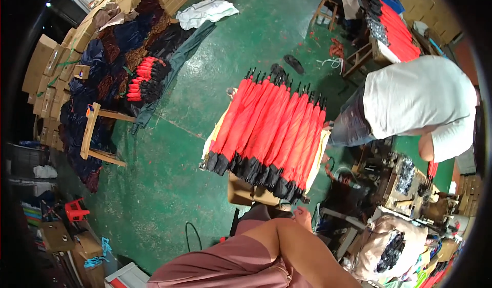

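Observation:
Several folded red umbrellas (269,119) lie side by side in a row on a small work table with a yellowish surface (217,130). Their black tips point away from me, and their bunched black ends face me. Below the table's near edge is my right hand (303,217), apart from the umbrellas. Its fingers look loosely bent and apart, with nothing visible in them. A bare, sharply bent arm, seemingly my left (307,244), crosses in front and leads back out at the lower edge. My left hand is out of the picture.
Under the table sits a brown box (246,192). A co-worker in a white shirt (420,96) bends over a bench at right. More red umbrellas (397,32) cover a far table. A wooden frame (91,132), cartons (56,68) and dark cloth heaps (110,62) stand left.

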`<state>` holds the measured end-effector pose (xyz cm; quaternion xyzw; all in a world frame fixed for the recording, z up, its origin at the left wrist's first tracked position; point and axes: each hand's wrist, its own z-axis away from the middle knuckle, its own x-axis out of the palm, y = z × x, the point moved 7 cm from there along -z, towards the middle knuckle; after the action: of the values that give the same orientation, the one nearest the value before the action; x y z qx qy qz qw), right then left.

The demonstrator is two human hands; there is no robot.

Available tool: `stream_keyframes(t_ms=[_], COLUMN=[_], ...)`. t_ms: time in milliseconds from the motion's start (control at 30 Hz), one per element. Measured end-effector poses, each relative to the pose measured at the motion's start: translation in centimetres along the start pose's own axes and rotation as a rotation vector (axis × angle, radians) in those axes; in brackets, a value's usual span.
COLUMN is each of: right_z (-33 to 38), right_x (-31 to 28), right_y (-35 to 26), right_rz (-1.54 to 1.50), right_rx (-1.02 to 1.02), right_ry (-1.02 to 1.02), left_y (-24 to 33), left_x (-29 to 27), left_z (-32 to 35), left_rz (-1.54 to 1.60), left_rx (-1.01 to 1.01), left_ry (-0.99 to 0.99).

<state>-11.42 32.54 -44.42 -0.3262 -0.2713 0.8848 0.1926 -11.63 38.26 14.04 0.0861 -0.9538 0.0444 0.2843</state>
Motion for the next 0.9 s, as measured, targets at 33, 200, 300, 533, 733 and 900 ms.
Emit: stream_keyframes(t_ms=[33,200,300,533,733,900], right_z=[-0.1,1.4,2.8,6.8,10.5,13.7], right_x=[0.4,0.2,0.6,1.6,-0.5,-1.9], right_y=[1.0,3.3,4.9,10.0,16.7,19.0], right_rz=[-0.055,-0.216,-0.291,-0.350,-0.326,-0.469], right_rx=[0.041,0.041,0.048,0.018,0.036,0.093], right_ry=[-0.005,0.052,0.075,0.141,0.339,0.373], left_y=[-0.6,-3.0,-5.7,-14.0,-20.0,-23.9], left_x=[0.2,1.9,3.5,10.3,16.7,21.6], left_z=[0.5,2.9,4.1,9.2,12.8,15.4], left_rz=[0.004,0.037,0.076,0.303,0.522,0.681], left_rx=[-0.020,-0.106,-0.172,-0.448,-0.691,-0.851], left_ry=[0.018,0.052,0.050,0.043,-0.023,-0.080])
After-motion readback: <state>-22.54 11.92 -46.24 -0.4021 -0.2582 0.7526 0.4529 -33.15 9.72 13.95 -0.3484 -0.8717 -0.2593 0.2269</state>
